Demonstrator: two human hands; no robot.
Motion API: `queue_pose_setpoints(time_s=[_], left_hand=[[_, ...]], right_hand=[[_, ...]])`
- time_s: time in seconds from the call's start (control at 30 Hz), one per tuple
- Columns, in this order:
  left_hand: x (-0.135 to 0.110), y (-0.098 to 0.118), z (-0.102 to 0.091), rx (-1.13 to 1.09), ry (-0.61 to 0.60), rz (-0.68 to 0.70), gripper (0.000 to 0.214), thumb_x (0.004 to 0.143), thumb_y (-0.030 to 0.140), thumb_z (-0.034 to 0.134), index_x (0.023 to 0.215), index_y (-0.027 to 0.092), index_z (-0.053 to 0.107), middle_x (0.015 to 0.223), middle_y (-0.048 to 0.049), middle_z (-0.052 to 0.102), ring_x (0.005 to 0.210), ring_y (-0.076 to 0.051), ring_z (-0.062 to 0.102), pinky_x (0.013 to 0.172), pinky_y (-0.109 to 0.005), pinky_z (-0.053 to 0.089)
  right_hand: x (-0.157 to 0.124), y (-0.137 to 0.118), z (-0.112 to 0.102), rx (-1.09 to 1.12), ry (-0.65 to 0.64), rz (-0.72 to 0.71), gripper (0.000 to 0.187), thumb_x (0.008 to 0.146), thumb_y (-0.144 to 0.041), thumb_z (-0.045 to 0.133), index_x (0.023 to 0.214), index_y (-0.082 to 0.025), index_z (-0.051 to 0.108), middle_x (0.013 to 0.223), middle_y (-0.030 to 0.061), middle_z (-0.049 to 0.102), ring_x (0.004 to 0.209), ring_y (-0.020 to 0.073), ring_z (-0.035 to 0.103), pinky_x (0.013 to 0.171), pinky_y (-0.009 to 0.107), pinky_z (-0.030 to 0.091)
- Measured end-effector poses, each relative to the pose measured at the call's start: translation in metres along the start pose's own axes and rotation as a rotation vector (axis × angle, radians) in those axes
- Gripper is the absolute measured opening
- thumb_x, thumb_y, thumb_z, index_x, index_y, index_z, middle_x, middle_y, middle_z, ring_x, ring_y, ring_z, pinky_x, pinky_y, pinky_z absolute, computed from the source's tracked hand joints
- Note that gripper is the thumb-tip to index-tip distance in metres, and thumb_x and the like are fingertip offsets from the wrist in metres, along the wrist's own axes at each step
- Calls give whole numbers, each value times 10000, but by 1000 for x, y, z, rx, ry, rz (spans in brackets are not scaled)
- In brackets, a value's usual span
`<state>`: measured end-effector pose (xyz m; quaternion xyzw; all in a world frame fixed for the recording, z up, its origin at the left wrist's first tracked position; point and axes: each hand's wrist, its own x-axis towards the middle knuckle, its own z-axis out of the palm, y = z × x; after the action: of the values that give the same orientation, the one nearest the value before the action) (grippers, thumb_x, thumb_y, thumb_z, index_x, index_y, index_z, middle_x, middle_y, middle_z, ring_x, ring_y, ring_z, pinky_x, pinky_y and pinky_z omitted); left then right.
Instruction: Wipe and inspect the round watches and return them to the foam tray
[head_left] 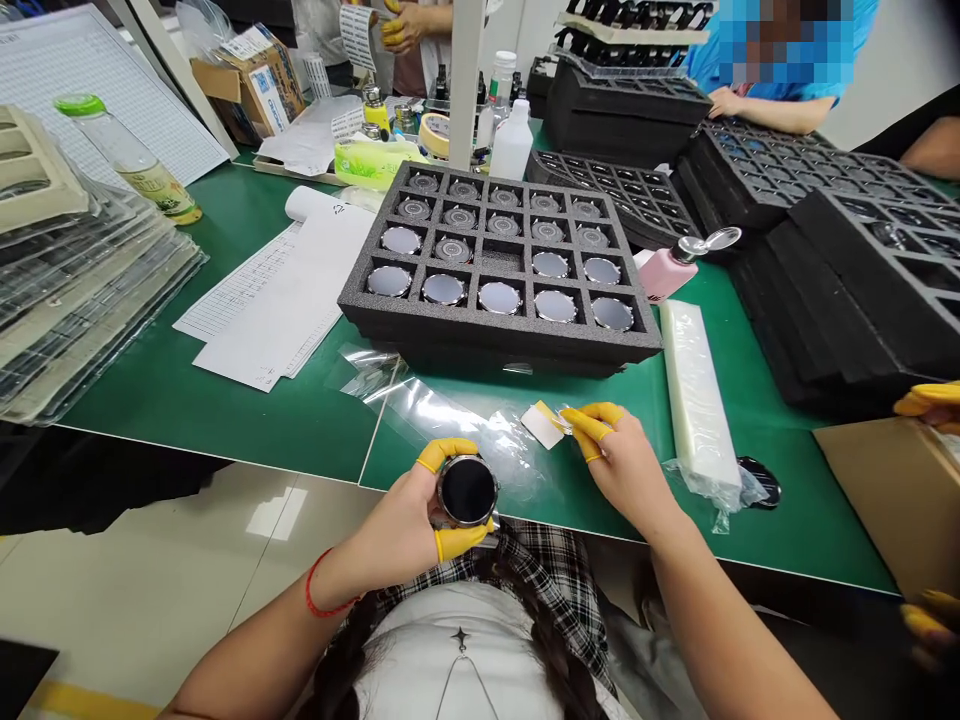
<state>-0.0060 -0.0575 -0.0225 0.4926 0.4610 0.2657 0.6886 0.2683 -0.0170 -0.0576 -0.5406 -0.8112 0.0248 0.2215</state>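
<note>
My left hand (pixel 416 510), in yellow finger cots, grips a round watch case (pixel 468 490) by its rim, dark glossy face turned up. Over the table to the right, my right hand (pixel 619 450), also in yellow finger cots, has its fingertips pinched at the edge of a small white square piece (pixel 542 426) with a yellow edge; its material is unclear. Clear plastic film (pixel 450 415) lies beneath and left of it. Beyond both hands stands a black foam tray (pixel 499 345) of round watch cases, with one vacant compartment.
Right of the tray are a pink pump bottle (pixel 667 272) and a long white plastic-wrapped stack (pixel 699 390). Papers (pixel 281 310) and stacked plastic trays (pixel 90 290) lie left. More black foam trays (pixel 847 290) fill the right. Other people's hands work at the back and right edge.
</note>
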Motion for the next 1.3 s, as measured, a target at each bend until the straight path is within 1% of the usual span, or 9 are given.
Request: queue_pose_setpoints(time_s=[0.1,0.2,0.27,0.37,0.57,0.7,0.87,1.1,1.3], left_hand=[[3,-3,3,51,23,34,561,751,234,743,1203,254,413,996,13,580,832,-129,610,799,-276,513],[5,-5,6,113,-25,70,543,779,233,710,1228,243,406,979,3,599,793,-134,605,725,-258,510],[6,-5,6,167,-62,105,497,790,207,682,1216,237,427,1053,-22,604,782,-135,612,697,-256,502],[5,-7,6,167,-58,130,479,793,194,674,1210,231,440,1099,-35,609,841,-153,632,734,-268,513],[6,-12,2,83,111,120,553,760,185,719,1215,233,409,1030,-6,632,868,-144,637,799,-271,524],[9,-11,-1,55,96,107,576,743,159,724,1215,235,403,1004,3,625,864,-140,639,788,-258,521],[7,-9,1,49,82,95,556,761,214,731,1215,233,410,1054,-14,604,895,-152,627,813,-279,518],[7,-13,2,37,-43,67,570,749,120,680,1235,229,403,968,1,601,794,-133,590,689,-244,487],[7,-14,-1,64,-43,113,561,743,167,712,1218,239,422,992,-1,594,832,-138,589,715,-245,481]], right_hand=[[-1,-46,-13,192,131,-134,275,918,-136,503,1138,-238,632,990,85,630,905,218,583,768,384,507],[1,-90,-18,261,116,-377,316,909,-87,480,1139,-266,603,920,31,647,830,183,566,890,421,477],[5,-104,-14,245,90,-466,331,894,-73,471,1148,-239,603,921,32,660,835,187,556,955,445,443],[8,-103,-5,182,81,-454,366,878,-71,474,1183,-229,602,964,47,667,897,205,552,996,467,405],[-9,-103,0,99,162,-327,316,902,-78,461,1167,-184,599,912,72,656,885,218,536,972,480,429],[-19,-114,-1,182,151,-361,308,883,-45,467,1133,-154,609,916,72,659,884,215,539,980,459,416],[-2,-107,-2,136,165,-291,332,876,-80,489,1156,-206,618,905,78,648,892,245,509,910,471,434],[13,-107,2,239,66,-468,339,849,-115,514,1173,-157,604,940,87,644,938,247,499,948,471,415],[8,-100,-4,317,-75,-564,377,855,-114,523,1201,-248,589,963,10,666,983,207,505,1107,453,227]])
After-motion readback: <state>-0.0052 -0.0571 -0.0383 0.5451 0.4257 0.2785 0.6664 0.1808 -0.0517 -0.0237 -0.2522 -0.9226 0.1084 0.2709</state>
